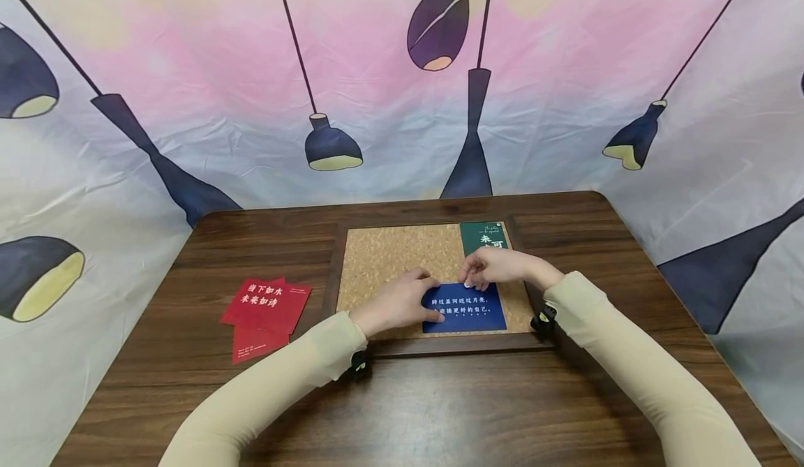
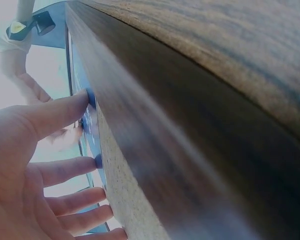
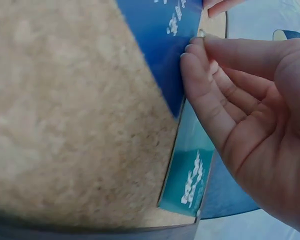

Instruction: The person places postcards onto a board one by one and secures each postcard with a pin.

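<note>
A blue card with white writing lies on the lower right part of a cork board; the left hand rests at its left side, thumb and fingers straight and spread apart, thumb and index fingertip touching the card; the right hand is at the card's upper edge, thumb and forefinger closed together on a small pale pin; whether its point is in the cork cannot be seen.

A green card lies in the board's upper right corner, partly hidden behind the right hand, so I cannot tell whether the two cards touch; a brown wooden frame edges the board; red cards overlap on the table, left of the board and apart from it; a lamp-patterned cloth hangs behind.
</note>
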Demonstrator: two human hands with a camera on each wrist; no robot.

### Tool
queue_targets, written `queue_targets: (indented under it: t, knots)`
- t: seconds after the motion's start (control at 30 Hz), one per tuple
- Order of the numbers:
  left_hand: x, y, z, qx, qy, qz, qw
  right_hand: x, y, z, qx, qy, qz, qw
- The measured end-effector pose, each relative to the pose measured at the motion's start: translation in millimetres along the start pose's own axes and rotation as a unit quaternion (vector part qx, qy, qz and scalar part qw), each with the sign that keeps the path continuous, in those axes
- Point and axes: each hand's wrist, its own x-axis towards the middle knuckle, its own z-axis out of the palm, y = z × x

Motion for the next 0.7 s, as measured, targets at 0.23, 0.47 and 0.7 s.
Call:
queue_targets:
  t: [0.23,0.47,0.7]
  knots:
    - [1.0,-0.4,-0.3,0.003,0.004,0.005,1.0000,2.2,-4.8,-2.3,-0.033,-0.021,0.007,0.9992]
    - [1.4,-0.5,-0.6,0.002,0.003,0.005,1.0000,5.2,-10.3,-5.2,-0.041,-0.046,0.008,0.9981]
    - [1.1,-0.6,-0.5,0.003,0.002,0.004,1.0000,8.1,-10.3,-7.2,-0.052,-0.057,0.001,0.9970]
